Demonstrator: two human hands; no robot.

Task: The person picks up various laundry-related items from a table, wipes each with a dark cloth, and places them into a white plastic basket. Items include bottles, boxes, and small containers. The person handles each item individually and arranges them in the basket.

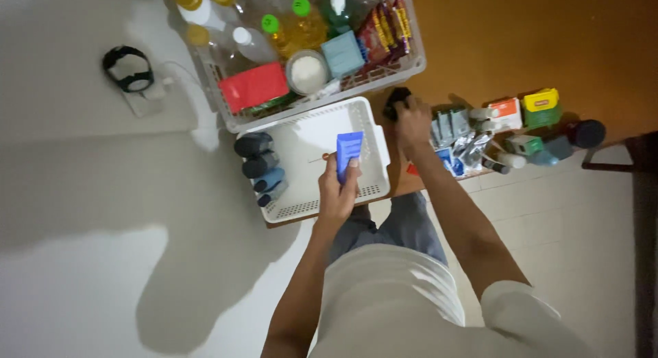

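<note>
- The left hand (337,193) holds a blue tube (348,152) upright over the white tray (373,135), its fingers (354,167) wrapped and pinching the lower part of the tube, which stands clear of the tray floor.
- The blue tube looks like a soft squeeze tube with a flat crimped end: probably light, its walls likely to give under pressure, so a grip around the stiffer end seems safer than a hard squeeze at mid-body.
- Its surface looks smooth, perhaps a little slippery; the wide flat faces offer the best hold between thumb and fingers.
- The right hand (411,121) rests on a small dark object (396,101) at the edge of the worktop (404,183), just beside the tray's right rim. Its fingers curl over the object; whether they actually clamp it I cannot tell.
- The dark object is too blurred to name; it seems compact and rigid, easy to take from above.
- Inside the tray, along its left side, lie several dark and blue containers (260,167) in a row, touching one another.
- Behind the tray stands a larger crate (411,66) filled with oil bottles (301,25), a red packet (253,86) and a round white tub (307,71).
- To the right, small boxes and tubes (510,135) crowd the worktop, near the right hand.
</note>
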